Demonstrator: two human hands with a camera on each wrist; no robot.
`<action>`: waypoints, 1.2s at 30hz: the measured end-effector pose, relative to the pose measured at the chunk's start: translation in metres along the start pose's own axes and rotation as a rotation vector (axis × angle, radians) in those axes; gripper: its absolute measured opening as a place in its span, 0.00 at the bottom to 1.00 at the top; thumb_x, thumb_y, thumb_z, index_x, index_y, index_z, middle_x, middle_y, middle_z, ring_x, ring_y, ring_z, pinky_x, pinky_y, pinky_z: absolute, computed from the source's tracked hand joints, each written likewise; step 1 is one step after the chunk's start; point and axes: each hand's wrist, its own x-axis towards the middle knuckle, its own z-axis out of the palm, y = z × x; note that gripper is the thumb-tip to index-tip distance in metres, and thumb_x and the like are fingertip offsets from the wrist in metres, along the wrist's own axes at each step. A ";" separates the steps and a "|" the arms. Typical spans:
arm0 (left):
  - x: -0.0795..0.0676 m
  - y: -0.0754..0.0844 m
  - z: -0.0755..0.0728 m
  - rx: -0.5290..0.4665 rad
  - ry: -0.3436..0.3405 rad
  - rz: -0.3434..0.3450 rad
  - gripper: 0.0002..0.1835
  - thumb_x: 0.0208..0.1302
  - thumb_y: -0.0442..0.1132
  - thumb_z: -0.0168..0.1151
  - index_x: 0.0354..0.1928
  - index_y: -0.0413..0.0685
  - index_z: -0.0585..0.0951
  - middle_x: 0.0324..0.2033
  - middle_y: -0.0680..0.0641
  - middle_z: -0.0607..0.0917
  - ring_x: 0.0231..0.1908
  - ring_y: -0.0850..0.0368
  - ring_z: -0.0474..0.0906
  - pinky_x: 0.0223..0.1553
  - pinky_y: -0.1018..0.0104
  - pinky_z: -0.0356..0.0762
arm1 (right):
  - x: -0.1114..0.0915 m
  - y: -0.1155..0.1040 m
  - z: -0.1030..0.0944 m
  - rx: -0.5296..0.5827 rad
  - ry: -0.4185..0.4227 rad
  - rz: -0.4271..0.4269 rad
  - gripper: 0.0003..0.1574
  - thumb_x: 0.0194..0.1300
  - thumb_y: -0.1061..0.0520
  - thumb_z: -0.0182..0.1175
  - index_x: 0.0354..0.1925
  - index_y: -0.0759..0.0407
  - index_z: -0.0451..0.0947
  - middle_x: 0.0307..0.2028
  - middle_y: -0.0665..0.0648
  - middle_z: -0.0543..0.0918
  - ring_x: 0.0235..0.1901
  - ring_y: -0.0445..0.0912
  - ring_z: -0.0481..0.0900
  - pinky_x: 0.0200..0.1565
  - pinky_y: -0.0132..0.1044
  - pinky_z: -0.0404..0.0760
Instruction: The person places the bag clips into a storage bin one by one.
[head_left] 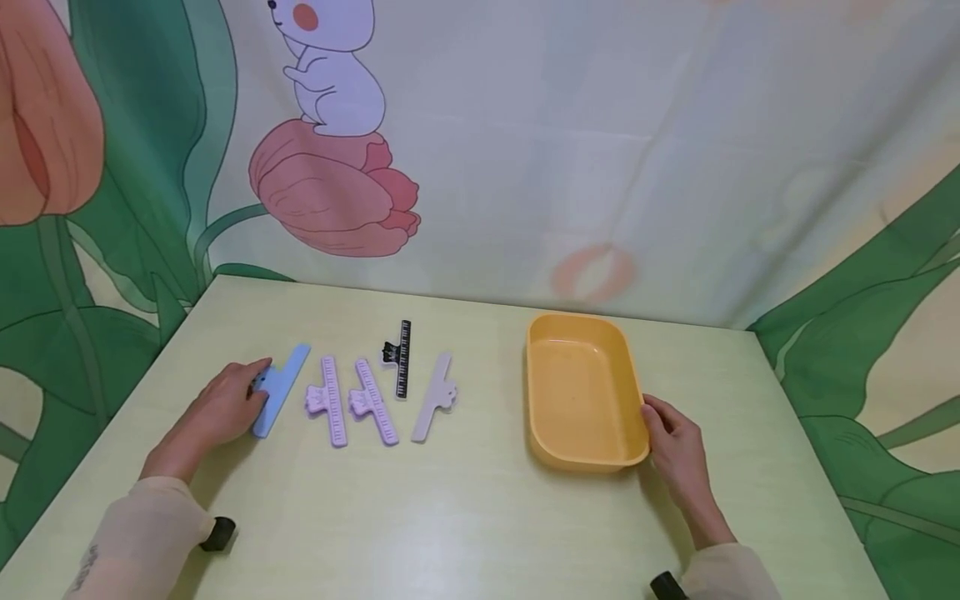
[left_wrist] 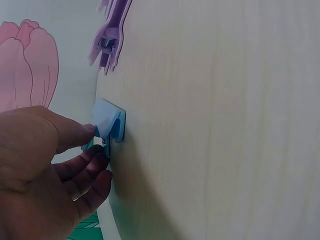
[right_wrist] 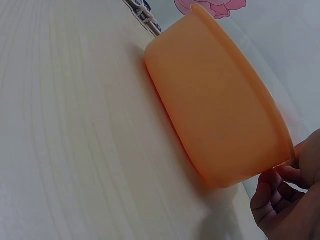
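Observation:
At the left of the table, my left hand point(head_left: 230, 404) pinches the grip of a long blue clip point(head_left: 282, 392) between thumb and fingers. The left wrist view shows the blue clip point(left_wrist: 111, 117) at the tabletop with the thumb on its near side. Two lilac clips point(head_left: 334, 402) point(head_left: 374, 402) lie just right of it, followed by a black clip point(head_left: 403, 360) with piano-key markings and a greyish-purple clip point(head_left: 432, 398). My right hand point(head_left: 678, 446) grips the right rim of a yellow-orange plastic tub point(head_left: 585, 400); in the right wrist view its fingers curl at the tub's corner point(right_wrist: 220, 115).
The pale wooden table point(head_left: 450, 525) ends at the back against a hanging cloth point(head_left: 510, 167) printed with tulips and a white animal. A black band end point(head_left: 218, 534) sticks out at the left sleeve point(head_left: 142, 533).

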 end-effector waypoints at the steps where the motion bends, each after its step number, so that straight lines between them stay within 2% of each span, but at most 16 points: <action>1: 0.000 -0.001 0.000 0.006 -0.003 0.006 0.31 0.76 0.33 0.50 0.75 0.26 0.58 0.64 0.21 0.63 0.64 0.25 0.63 0.66 0.29 0.61 | 0.000 0.000 0.000 0.003 0.000 -0.003 0.29 0.82 0.48 0.53 0.68 0.66 0.75 0.61 0.67 0.80 0.46 0.37 0.78 0.44 0.20 0.78; 6: 0.000 -0.005 -0.002 0.017 -0.022 0.023 0.31 0.76 0.33 0.51 0.75 0.27 0.58 0.63 0.21 0.64 0.62 0.25 0.64 0.66 0.28 0.61 | 0.000 0.000 0.001 0.024 -0.006 -0.010 0.28 0.81 0.48 0.53 0.68 0.65 0.76 0.60 0.67 0.81 0.45 0.37 0.79 0.44 0.21 0.78; 13: 0.001 -0.009 -0.004 0.006 -0.056 0.028 0.32 0.74 0.31 0.53 0.75 0.28 0.58 0.63 0.22 0.63 0.63 0.25 0.63 0.66 0.28 0.60 | 0.001 0.001 0.002 0.008 -0.011 -0.008 0.28 0.82 0.48 0.52 0.68 0.65 0.75 0.61 0.67 0.81 0.50 0.44 0.79 0.45 0.20 0.77; 21: 0.002 -0.011 -0.004 0.012 -0.042 0.024 0.29 0.74 0.31 0.57 0.72 0.28 0.62 0.60 0.23 0.67 0.59 0.27 0.67 0.64 0.28 0.63 | 0.001 0.001 0.003 -0.015 -0.015 -0.008 0.28 0.82 0.49 0.51 0.68 0.66 0.75 0.61 0.67 0.80 0.53 0.50 0.78 0.45 0.20 0.76; 26: 0.003 -0.009 -0.005 -0.008 -0.043 0.016 0.29 0.72 0.31 0.61 0.70 0.26 0.65 0.57 0.24 0.70 0.53 0.31 0.71 0.61 0.30 0.68 | 0.000 0.001 0.002 -0.023 -0.012 -0.013 0.28 0.82 0.49 0.51 0.68 0.66 0.75 0.60 0.67 0.81 0.51 0.50 0.78 0.44 0.20 0.76; 36: 0.003 -0.002 -0.011 -0.042 -0.064 -0.016 0.31 0.71 0.32 0.64 0.70 0.25 0.65 0.56 0.25 0.72 0.53 0.31 0.73 0.59 0.33 0.73 | 0.000 0.001 0.000 -0.007 -0.013 -0.016 0.28 0.82 0.49 0.51 0.68 0.66 0.75 0.60 0.67 0.81 0.51 0.49 0.78 0.45 0.20 0.77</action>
